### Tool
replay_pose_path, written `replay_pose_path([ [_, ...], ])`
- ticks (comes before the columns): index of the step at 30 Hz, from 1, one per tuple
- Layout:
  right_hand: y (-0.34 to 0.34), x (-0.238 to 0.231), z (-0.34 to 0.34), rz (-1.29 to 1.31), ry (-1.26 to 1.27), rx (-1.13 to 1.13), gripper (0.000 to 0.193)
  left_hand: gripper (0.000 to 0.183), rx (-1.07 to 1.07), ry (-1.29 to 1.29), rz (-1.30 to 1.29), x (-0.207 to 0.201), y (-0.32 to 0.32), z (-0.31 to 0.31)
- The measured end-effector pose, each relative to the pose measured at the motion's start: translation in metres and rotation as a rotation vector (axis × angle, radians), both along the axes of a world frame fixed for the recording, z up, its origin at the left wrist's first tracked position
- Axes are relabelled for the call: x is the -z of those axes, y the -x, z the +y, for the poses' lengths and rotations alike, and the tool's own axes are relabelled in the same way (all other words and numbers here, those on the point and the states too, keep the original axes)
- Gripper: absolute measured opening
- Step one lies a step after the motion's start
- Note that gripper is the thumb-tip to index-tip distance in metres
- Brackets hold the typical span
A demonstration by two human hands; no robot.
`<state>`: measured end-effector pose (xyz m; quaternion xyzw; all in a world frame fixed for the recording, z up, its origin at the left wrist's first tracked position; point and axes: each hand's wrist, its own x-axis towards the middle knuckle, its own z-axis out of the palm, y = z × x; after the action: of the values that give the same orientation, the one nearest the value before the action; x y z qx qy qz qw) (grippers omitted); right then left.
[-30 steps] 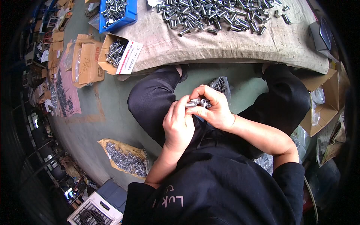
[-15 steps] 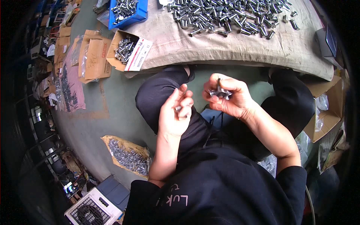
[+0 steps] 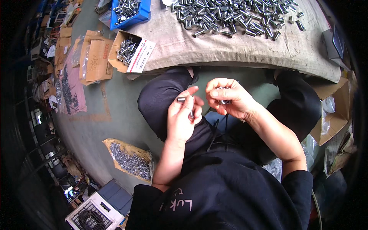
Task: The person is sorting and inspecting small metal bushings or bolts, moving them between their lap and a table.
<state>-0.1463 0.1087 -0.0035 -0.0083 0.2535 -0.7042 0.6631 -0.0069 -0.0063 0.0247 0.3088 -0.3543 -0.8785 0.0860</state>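
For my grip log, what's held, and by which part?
Left hand holds a metal cylinder, one end protruding; right hand holds metal pieces. The gripped parts are hidden.

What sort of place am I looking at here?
Probably a workshop or small factory floor: a heap of small metal parts lies on a cloth-covered table, with more in a blue bin and an open carton beside it.
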Motion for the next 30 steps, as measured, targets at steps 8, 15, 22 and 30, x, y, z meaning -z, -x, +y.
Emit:
replay_pose_path([
  [8,-0.014,-0.007,-0.001,0.549,-0.074,0.003,0.019,0.020,0.083,1.363,-0.269,-0.004,0.005,0.015],
  [15,-0.022,-0.003,0.000,0.661,-0.004,0.115,0.018,0.022,0.104,1.474,-0.235,0.001,0.005,0.014],
  [22,-0.012,-0.009,0.002,0.581,-0.222,0.031,0.014,0.038,0.198,1.065,-0.229,0.001,0.002,0.015],
  [30,-0.002,-0.008,0.000,-0.176,0.020,0.134,0.012,0.069,0.168,0.830,-0.024,-0.008,0.006,0.008],
])
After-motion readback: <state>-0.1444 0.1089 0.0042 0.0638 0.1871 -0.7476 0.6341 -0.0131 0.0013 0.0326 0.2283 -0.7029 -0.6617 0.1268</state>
